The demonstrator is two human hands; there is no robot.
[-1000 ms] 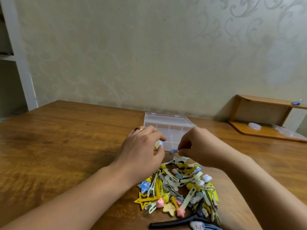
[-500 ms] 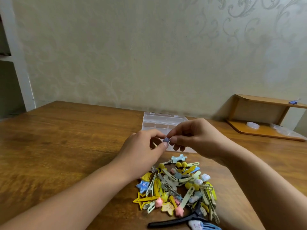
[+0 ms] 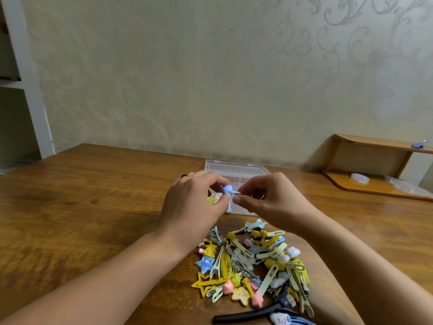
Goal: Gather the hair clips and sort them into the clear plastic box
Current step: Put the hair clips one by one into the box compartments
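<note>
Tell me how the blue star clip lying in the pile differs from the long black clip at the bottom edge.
The blue star clip is short, star-shaped and pale blue with a small pink star on it; the long black clip is slim, plain and dark. The star clip sits on the pile's left edge, the black one along its near edge, partly under other clips. Both lie flat on the wooden table, untouched by the hands.

My left hand (image 3: pixel 194 202) and right hand (image 3: pixel 269 198) meet just in front of the clear plastic box (image 3: pixel 236 168), blocking the near way into it. The pile of hair clips (image 3: pixel 255 261) fills the tabletop (image 3: pixel 82 207) between my forearms. To the left the wood lies bare. A low wooden shelf (image 3: pixel 375 165) stands far right.
</note>
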